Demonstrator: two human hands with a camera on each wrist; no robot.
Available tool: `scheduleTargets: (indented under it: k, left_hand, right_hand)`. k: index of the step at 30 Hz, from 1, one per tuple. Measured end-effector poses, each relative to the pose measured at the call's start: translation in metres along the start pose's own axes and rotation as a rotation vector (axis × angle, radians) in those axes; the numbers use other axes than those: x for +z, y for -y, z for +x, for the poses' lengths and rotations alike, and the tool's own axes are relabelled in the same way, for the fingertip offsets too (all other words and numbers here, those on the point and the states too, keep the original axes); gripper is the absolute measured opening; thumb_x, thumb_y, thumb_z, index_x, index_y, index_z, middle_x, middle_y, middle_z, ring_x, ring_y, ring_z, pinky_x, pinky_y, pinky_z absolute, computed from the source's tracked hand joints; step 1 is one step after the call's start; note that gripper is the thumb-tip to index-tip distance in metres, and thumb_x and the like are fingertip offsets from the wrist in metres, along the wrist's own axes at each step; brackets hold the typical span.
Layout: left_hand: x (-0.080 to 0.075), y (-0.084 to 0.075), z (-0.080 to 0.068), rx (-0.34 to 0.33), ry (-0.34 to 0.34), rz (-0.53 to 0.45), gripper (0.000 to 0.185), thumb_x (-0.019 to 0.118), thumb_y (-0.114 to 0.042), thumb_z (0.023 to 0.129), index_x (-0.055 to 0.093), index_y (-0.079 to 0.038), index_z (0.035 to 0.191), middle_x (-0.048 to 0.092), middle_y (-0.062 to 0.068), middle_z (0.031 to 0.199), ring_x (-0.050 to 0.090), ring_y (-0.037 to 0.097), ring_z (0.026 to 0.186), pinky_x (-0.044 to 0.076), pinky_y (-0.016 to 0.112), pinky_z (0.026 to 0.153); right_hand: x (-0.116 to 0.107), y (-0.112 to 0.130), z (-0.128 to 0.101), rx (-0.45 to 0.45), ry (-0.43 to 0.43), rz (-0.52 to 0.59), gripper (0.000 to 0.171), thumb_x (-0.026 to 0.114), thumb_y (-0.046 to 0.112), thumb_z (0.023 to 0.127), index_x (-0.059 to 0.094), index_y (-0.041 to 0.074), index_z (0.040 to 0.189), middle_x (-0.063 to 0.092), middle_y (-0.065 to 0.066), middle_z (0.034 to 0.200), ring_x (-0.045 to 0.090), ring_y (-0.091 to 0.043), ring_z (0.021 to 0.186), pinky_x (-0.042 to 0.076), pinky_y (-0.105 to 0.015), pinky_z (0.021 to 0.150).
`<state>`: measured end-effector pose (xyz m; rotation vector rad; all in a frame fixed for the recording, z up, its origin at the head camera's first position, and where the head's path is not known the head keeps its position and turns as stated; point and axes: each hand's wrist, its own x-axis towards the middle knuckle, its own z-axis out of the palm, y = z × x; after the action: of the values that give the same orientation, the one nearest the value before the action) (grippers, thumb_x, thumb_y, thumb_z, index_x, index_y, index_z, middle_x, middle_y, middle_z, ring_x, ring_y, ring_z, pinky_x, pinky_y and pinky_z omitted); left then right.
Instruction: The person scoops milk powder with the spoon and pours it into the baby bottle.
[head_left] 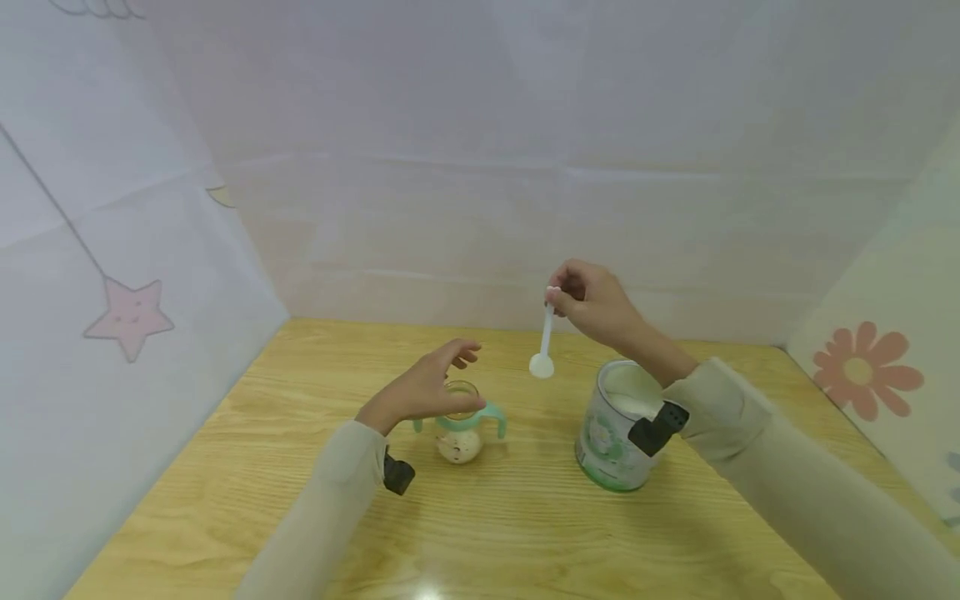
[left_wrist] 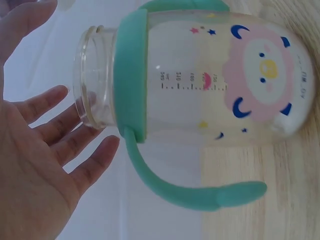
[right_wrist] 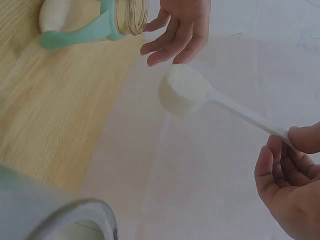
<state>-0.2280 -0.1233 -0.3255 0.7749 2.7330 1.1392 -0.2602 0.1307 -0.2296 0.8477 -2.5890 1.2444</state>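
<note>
The scoop (head_left: pixel 542 365), heaped with white powder, is hanging over the desk (head_left: pixel 510 533), between the bottle (left_wrist: pixel 215 75) and the tin (head_left: pixel 606 437). Up there the right hand (head_left: pixel 603 308) is pinching the handle's end, its grip firmly thumb-against-fingers. The green-handled bottle is standing uncapped, closer to the desk's left edge than the tin. Beside its mouth the left hand (head_left: pixel 420 385) is curving loosely, that grip released; I can't tell whether any finger is touching. Nearer the right edge the tin is standing open, showing powder inside. Past the far edge a pale sheet (head_left: pixel 480 217) is rising.
</note>
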Motion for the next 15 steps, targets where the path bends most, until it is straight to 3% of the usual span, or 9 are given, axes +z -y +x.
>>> scheduleTargets:
  k: [15]
  left_hand:
    - [-0.005,0.017,-0.023,-0.032,0.002,-0.033,0.077,0.072,-0.037,0.083,0.033,-0.015,0.145,0.047,0.009,0.138,0.045,0.027,0.124,0.042,0.050,0.100]
  right_hand:
    - [0.038,0.013,0.015,-0.021,0.037,0.084,0.005,0.054,0.004,0.096,0.056,-0.001,0.093,0.063,-0.015,0.086,0.059,-0.015,0.071,0.052,-0.028,0.069]
